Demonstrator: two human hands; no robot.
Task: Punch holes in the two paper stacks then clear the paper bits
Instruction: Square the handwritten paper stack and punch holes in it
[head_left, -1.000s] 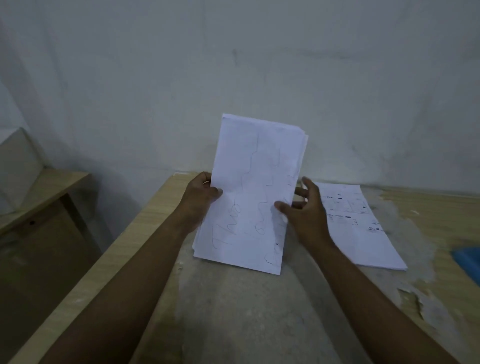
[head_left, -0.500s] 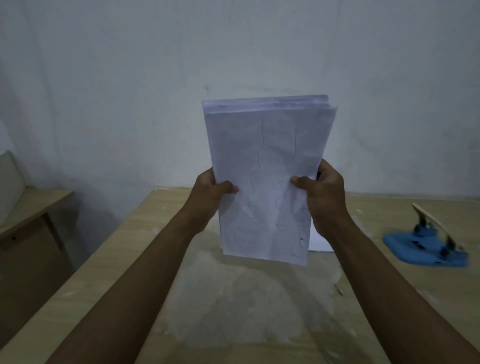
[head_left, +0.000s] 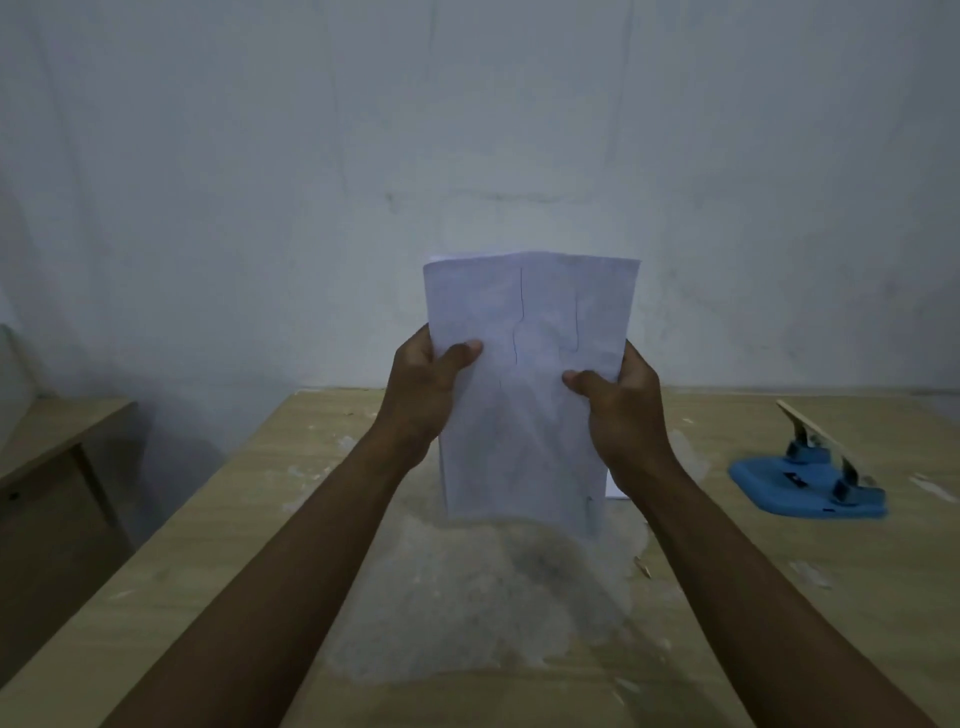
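Observation:
A white paper stack with pen scribbles stands upright above the table, its lower edge blurred just over the worn patch. My left hand grips its left edge and my right hand grips its right edge, thumbs on the front sheet. A small corner of the second paper stack shows flat on the table behind my right wrist; the rest is hidden. The blue hole punch with a pale raised lever sits on the table at the right, apart from both hands.
The wooden table has a scuffed whitish patch in its middle and ends at a white wall. A lower wooden desk stands to the left across a gap. Small flecks lie on the tabletop.
The stack went from tilted on the table to upright in both hands, then dropped lower toward the tabletop. The view shifted, bringing the hole punch in at the right.

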